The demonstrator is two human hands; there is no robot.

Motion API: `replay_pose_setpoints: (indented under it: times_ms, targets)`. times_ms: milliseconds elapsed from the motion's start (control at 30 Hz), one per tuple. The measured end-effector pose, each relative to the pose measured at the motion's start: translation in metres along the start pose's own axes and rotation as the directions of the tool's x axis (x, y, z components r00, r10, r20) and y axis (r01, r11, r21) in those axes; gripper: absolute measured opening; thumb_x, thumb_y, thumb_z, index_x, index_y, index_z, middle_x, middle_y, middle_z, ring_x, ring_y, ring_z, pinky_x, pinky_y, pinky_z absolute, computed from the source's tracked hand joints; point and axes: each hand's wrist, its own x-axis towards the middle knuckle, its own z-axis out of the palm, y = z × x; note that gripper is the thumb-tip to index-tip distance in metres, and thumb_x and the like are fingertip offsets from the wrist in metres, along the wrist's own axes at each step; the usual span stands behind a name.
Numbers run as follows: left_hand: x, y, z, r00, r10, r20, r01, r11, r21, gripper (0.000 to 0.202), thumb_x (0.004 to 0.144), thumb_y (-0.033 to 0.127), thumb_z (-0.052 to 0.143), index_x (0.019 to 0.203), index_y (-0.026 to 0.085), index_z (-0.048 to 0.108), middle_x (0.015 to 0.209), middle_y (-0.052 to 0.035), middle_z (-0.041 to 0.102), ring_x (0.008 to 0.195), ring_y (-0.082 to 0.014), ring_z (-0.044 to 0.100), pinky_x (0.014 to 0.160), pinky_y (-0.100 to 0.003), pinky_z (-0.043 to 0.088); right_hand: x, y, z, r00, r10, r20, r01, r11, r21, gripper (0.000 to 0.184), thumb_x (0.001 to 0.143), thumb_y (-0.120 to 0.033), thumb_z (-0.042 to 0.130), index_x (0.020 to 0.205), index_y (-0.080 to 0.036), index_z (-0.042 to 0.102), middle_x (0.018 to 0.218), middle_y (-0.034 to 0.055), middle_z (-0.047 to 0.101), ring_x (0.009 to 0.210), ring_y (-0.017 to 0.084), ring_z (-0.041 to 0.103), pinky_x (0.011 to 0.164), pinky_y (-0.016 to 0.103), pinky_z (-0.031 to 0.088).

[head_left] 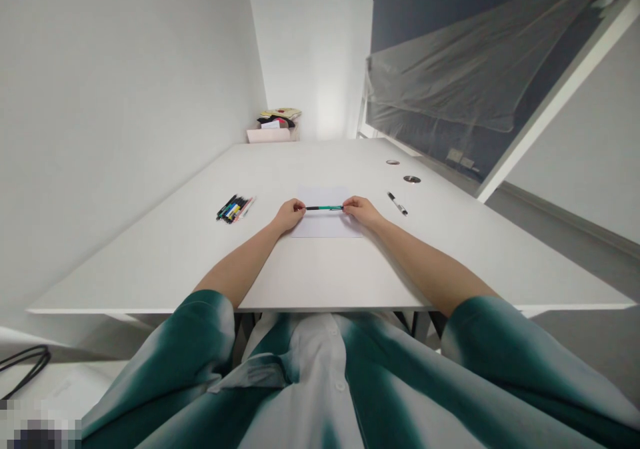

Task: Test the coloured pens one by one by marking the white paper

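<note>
A slim green-and-black pen (324, 208) lies level across the middle of my view, just above a white sheet of paper (325, 226). My left hand (289, 214) pinches its black end, and my right hand (357, 210) pinches the opposite end. Both wrists rest near the sheet's lower corners on the white table (150, 269). Left of my left hand lies a bundle of several pens and markers (233, 208). Right of my right hand, a single black-and-white marker (397, 203) lies apart on the tabletop.
Two round metal grommets (405, 171) are set in the tabletop at the far right. A wall runs along the table's left side. A plastic-draped dark board (475, 69) leans at the right. A pink box with papers (269, 135) stands beyond the far edge.
</note>
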Motion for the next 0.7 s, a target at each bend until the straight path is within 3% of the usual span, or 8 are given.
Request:
replay_pose_setpoints:
  times_ms: [133, 267, 500, 700]
  targets:
    - [-0.002, 0.003, 0.000, 0.999, 0.032, 0.022, -0.032, 0.999, 0.039, 0.014, 0.074, 0.022, 0.059, 0.085, 0.016, 0.064, 0.075, -0.0018, 0.063, 0.071, -0.0156, 0.055, 0.075, -0.031, 0.047, -0.002, 0.001, 0.002, 0.999, -0.040, -0.004, 0.040, 0.997, -0.059, 0.012, 0.073, -0.018, 0.069, 0.081, -0.018, 0.060, 0.065, -0.0010, 0.062, 0.063, 0.013, 0.056, 0.066, 0.027, 0.047]
    - [-0.007, 0.012, 0.002, 0.994, 0.106, 0.024, -0.108, 0.990, 0.091, 0.013, 0.077, 0.021, 0.058, 0.087, 0.016, 0.065, 0.081, -0.0034, 0.065, 0.076, -0.0167, 0.056, 0.081, -0.032, 0.047, -0.009, -0.003, 0.004, 0.992, -0.125, 0.028, 0.128, 0.963, -0.237, 0.011, 0.076, -0.023, 0.067, 0.086, -0.018, 0.063, 0.067, -0.0016, 0.061, 0.061, 0.013, 0.053, 0.062, 0.025, 0.042]
    - [-0.014, 0.024, 0.003, 0.989, 0.151, -0.005, -0.150, 0.984, 0.100, 0.016, 0.085, 0.024, 0.053, 0.095, 0.017, 0.062, 0.090, -0.0045, 0.065, 0.082, -0.0168, 0.056, 0.082, -0.030, 0.044, -0.019, -0.013, 0.007, 0.956, -0.262, 0.129, 0.292, 0.839, -0.459, 0.017, 0.085, -0.025, 0.058, 0.097, -0.019, 0.068, 0.083, 0.0032, 0.070, 0.070, 0.015, 0.057, 0.069, 0.026, 0.041]
    - [-0.019, 0.030, 0.002, 0.989, 0.142, 0.032, -0.145, 0.980, 0.133, 0.018, 0.092, 0.030, 0.046, 0.093, 0.017, 0.058, 0.083, -0.0024, 0.060, 0.080, -0.0162, 0.052, 0.079, -0.029, 0.042, -0.028, -0.027, 0.016, 0.915, -0.316, 0.250, 0.403, 0.697, -0.593, 0.022, 0.091, -0.028, 0.055, 0.104, -0.018, 0.069, 0.095, 0.0089, 0.072, 0.078, 0.019, 0.060, 0.072, 0.028, 0.040]
